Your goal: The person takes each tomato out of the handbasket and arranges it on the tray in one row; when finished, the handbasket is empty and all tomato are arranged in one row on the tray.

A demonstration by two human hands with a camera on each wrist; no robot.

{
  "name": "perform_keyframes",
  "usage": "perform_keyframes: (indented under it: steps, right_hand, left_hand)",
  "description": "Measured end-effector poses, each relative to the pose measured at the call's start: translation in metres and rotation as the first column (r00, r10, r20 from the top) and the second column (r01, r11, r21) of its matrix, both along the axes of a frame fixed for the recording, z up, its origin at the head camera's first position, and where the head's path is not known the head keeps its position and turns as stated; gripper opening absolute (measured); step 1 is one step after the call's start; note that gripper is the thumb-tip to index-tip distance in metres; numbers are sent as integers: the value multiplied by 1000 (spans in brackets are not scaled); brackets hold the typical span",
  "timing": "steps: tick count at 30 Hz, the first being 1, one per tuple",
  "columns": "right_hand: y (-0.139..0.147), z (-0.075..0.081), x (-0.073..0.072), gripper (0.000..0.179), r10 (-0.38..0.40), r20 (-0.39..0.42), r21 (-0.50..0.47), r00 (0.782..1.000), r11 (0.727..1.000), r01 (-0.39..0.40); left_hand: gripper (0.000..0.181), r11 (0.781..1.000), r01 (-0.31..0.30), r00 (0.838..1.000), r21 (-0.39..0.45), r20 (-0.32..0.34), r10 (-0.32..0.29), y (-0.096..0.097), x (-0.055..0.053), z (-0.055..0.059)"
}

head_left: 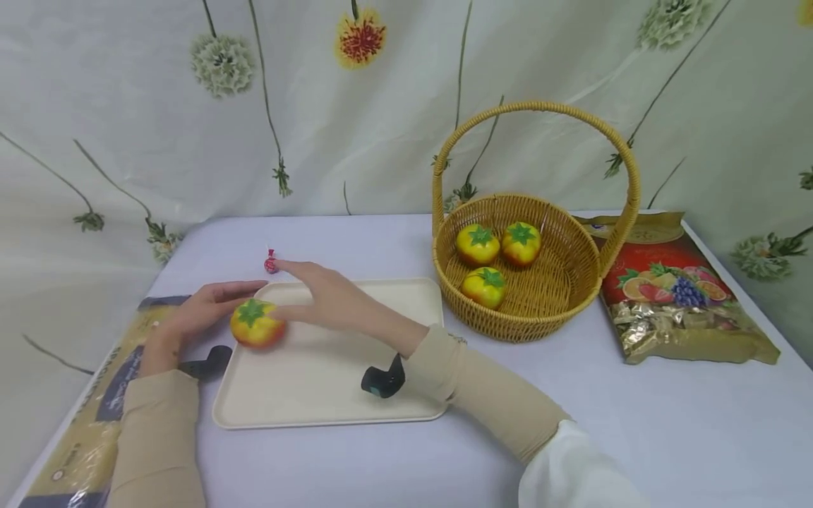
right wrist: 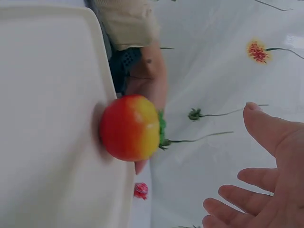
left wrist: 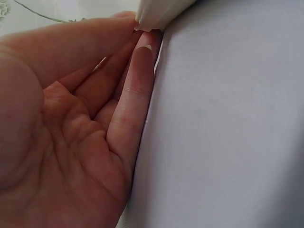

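Observation:
A yellow-red persimmon (head_left: 256, 328) with green leaves on top sits at the left end of the cream tray (head_left: 330, 388). My left hand (head_left: 202, 312) is at the tray's left edge; in the left wrist view its thumb and fingertips pinch the tray's rim (left wrist: 164, 12). Over the tray my right hand (head_left: 333, 300) reaches toward the persimmon, fingers spread. The right wrist view shows that hand (right wrist: 278, 180) holding nothing, apart from the persimmon (right wrist: 128, 129). Just beyond the tray's far left corner lies a small red wrapped candy (head_left: 271, 264).
A wicker basket (head_left: 546, 321) with a tall handle stands right of the tray, holding three similar persimmons (head_left: 484, 287). Farther right lies a red and gold candy bag (head_left: 679, 289). A flat brown and blue package (head_left: 95, 430) runs along the table's left edge. Flowered cloth (head_left: 356, 141) hangs behind.

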State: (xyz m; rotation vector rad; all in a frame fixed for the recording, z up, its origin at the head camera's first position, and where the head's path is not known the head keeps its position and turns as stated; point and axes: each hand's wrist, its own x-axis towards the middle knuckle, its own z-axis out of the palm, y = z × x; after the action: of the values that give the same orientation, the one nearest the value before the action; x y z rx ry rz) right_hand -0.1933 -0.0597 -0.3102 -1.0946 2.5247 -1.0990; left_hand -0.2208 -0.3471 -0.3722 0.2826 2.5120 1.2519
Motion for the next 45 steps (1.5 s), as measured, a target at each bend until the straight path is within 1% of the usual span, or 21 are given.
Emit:
perform_keyframes:
  steps: [3, 6, 9, 12, 15, 18, 22, 25, 29, 31, 32, 35, 40, 43, 45]
  right_hand:
    - [25, 13, 1, 72, -29, -7, -21, 1000, 999, 29]
    - [52, 23, 1, 70, -74, -25, -40, 997, 997, 73]
    - [80, 29, 0, 68, -132, -41, -74, 990, 989, 128]
    - [109, 33, 0, 66, -184, -55, -113, 981, 978, 177]
    - [139, 35, 0, 65, -236, -39, -152, 971, 962, 228]
    - [166, 35, 0, 63, -272, -17, -191, 962, 945, 264]
    - [199, 31, -1, 61, -320, 36, -225, 947, 921, 319]
    - [219, 26, 0, 59, -360, 92, -243, 928, 896, 372]
    - [237, 17, 1, 56, -393, 154, -273, 906, 865, 422]
    - [243, 14, 1, 55, -398, 181, -282, 899, 855, 435]
    - [245, 12, 1, 56, -400, 190, -282, 897, 853, 440]
    - [248, 9, 1, 55, -397, 217, -281, 892, 849, 447]
    - [251, 5, 0, 56, -384, 251, -261, 889, 857, 444]
    - [252, 3, -2, 56, -362, 262, -227, 895, 878, 422]
    - [252, 1, -3, 56, -341, 266, -201, 902, 895, 398]
  left_hand:
    - [53, 1000, -12, 1000, 5, 21, 12, 0, 0, 1]
    - [53, 1000, -17, 1000, 1, 16, 17, 0, 0, 1]
    - [50, 1000, -6, 1000, -2, 2, 6, 0, 1, 1]
    - [49, 1000, 0, 1000, 14, 10, 0, 0, 1, 2]
    - [51, 1000, -3, 1000, 30, 19, 3, 0, 0, 2]
    - [52, 999, -11, 999, 34, 31, 10, 0, 0, 2]
    - [53, 999, -27, 998, 47, 66, 24, 0, -1, 3]
    - [55, 998, -37, 996, 49, 83, 33, 0, -1, 3]
    - [52, 998, -27, 997, 49, 70, 23, -1, 0, 2]
    - [50, 999, -21, 998, 48, 59, 18, -1, 1, 3]
    - [49, 999, -17, 999, 47, 51, 15, -1, 1, 3]
    - [52, 998, -31, 997, 49, 69, 27, 0, 2, 4]
    - [54, 998, -37, 995, 42, 90, 33, -2, 1, 3]
    - [54, 998, -43, 995, 44, 90, 39, -2, 1, 2]
    - [55, 997, -58, 993, 51, 103, 53, -2, 1, 2]
